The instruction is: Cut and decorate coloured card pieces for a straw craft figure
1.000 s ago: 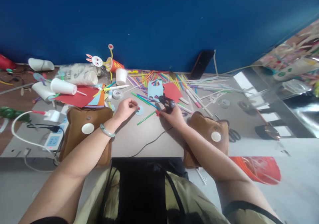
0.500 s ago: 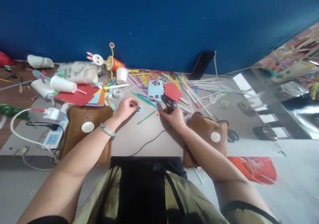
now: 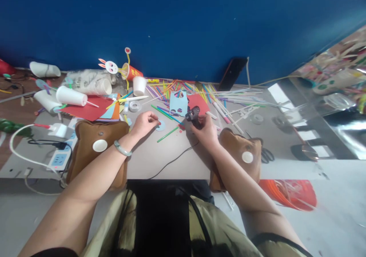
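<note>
My left hand (image 3: 146,123) is closed, its fingertips together at the edge of a light blue paper disc (image 3: 161,126) with a red spot; what they pinch, if anything, is too small to make out. My right hand (image 3: 206,131) is wrapped round a black glue gun (image 3: 193,116), which has a cord running toward the front edge. Between the hands a green straw (image 3: 167,134) lies on the grey table (image 3: 171,169). Behind it are a light blue sheet with cut-out holes (image 3: 178,104) and red paper (image 3: 197,103).
Brown cushions (image 3: 95,165) (image 3: 243,150) lie under both forearms. Straws and markers (image 3: 221,112) spread along the wall. Paper cups (image 3: 139,86), a rabbit-faced figure (image 3: 111,67) and a power strip (image 3: 60,158) are at left. A phone (image 3: 233,74) leans at the back; an orange basket (image 3: 291,194) is below right.
My right hand has moved slightly right with the glue gun, whose body has turned and whose front has lifted from near the small red bits. My left hand has hardly moved.
</note>
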`<act>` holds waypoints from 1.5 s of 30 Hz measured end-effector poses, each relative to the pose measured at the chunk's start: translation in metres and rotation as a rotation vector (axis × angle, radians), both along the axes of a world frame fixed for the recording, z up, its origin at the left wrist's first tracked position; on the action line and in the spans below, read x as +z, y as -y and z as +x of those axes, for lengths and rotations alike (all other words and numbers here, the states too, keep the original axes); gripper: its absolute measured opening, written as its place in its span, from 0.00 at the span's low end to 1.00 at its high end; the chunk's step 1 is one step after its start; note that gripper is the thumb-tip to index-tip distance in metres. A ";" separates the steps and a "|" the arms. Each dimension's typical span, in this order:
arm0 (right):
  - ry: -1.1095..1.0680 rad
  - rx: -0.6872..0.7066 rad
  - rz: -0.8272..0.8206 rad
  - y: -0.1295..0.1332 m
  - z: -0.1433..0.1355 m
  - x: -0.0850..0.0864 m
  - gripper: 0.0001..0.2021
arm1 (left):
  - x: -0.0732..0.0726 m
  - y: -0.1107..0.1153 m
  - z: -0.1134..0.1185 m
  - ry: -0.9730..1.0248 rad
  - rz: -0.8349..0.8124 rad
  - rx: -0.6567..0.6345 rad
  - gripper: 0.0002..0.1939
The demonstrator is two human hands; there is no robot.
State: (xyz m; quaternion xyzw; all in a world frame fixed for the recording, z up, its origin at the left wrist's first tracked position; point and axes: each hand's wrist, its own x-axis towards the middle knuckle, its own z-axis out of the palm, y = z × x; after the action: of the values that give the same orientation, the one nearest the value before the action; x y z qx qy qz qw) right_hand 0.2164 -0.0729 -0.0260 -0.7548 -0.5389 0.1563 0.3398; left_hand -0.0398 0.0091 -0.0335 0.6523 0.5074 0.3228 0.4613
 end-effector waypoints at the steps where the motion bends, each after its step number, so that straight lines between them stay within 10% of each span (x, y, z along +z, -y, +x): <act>1: 0.035 0.012 -0.010 0.001 0.000 0.000 0.22 | 0.000 0.000 0.000 -0.001 0.002 -0.002 0.06; 14: 0.351 0.016 -0.235 -0.001 0.001 0.000 0.27 | -0.001 -0.001 -0.001 0.089 -0.043 0.027 0.08; 19: 0.527 0.114 0.009 0.010 -0.016 0.019 0.18 | 0.001 -0.003 -0.003 0.107 -0.058 0.025 0.09; 24: 0.104 0.410 0.052 0.001 -0.050 0.026 0.07 | 0.003 -0.002 -0.003 0.149 -0.079 -0.021 0.12; 45: -0.370 0.353 0.031 -0.039 -0.092 -0.001 0.09 | 0.004 0.002 -0.003 0.112 0.049 -0.034 0.10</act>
State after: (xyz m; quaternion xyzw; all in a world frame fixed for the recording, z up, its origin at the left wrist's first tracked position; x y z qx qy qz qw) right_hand 0.1247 -0.0340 -0.0274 -0.6023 -0.5933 0.3401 0.4117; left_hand -0.0424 0.0072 -0.0292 0.6527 0.4618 0.3631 0.4784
